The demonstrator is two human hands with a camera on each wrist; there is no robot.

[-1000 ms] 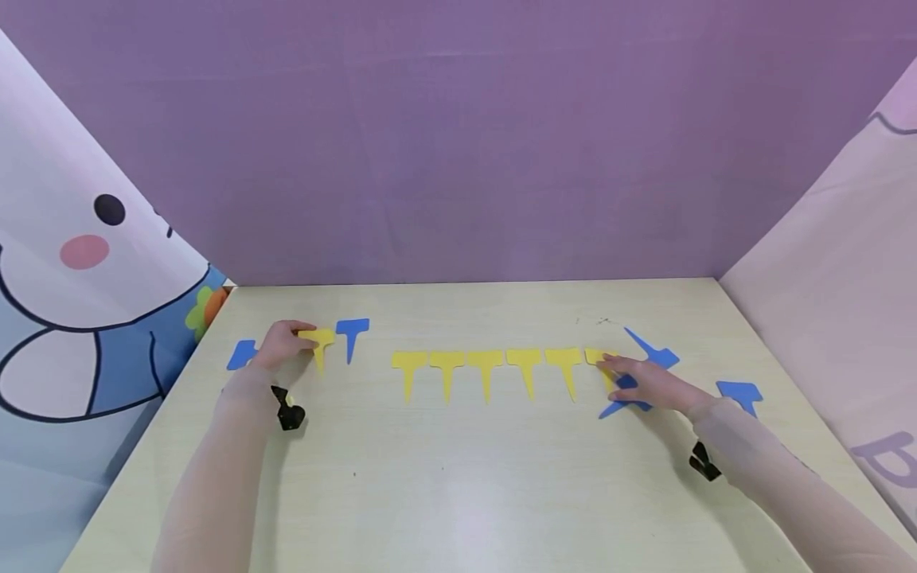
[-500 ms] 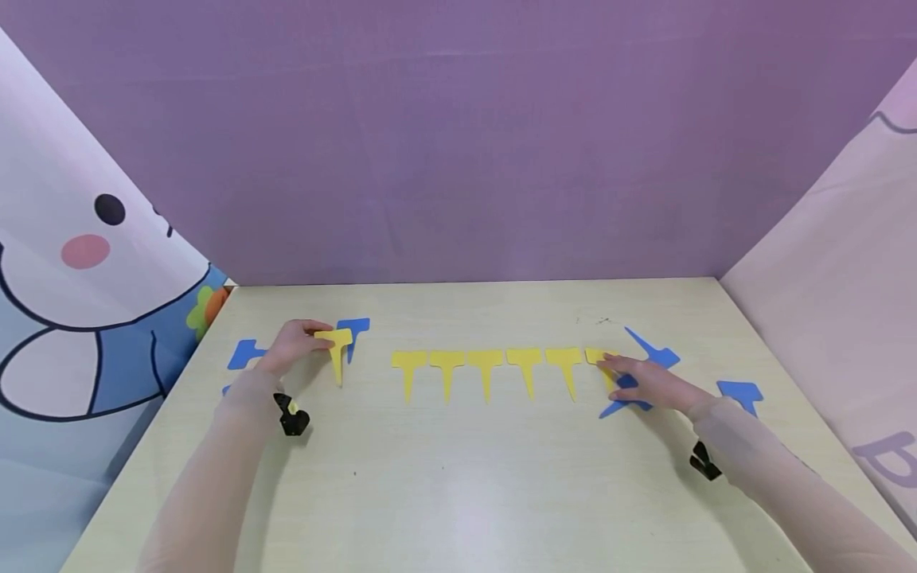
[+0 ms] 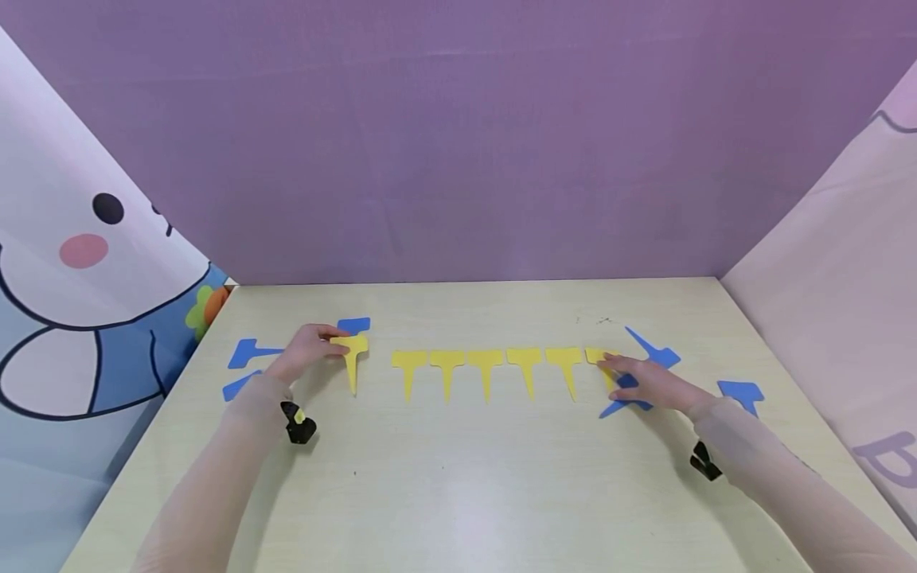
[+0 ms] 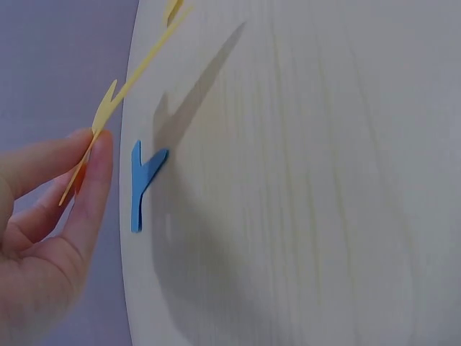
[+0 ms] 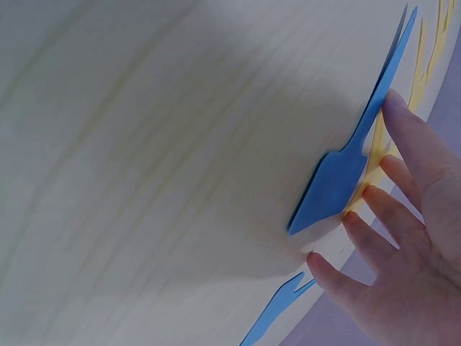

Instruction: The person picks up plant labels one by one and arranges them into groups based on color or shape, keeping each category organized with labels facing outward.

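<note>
Because the yellow T-shaped label (image 3: 352, 356) looks thin and flat, I expect it to be light, bendy and a little slippery, best taken by its broad head, not the tapering stem. From my remote seat I see the left hand (image 3: 313, 348) pinching that head, clear of the tabletop (image 3: 458, 493). Just beyond it lies a blue T-shaped label (image 3: 354, 325). Between both hands runs a yellow row (image 3: 485, 360); the right hand (image 3: 650, 385) spreads over its end, whether pressing I can't tell.

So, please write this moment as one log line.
left hand: pinches yellow tag above table | right hand: spread at right end of yellow row
</note>
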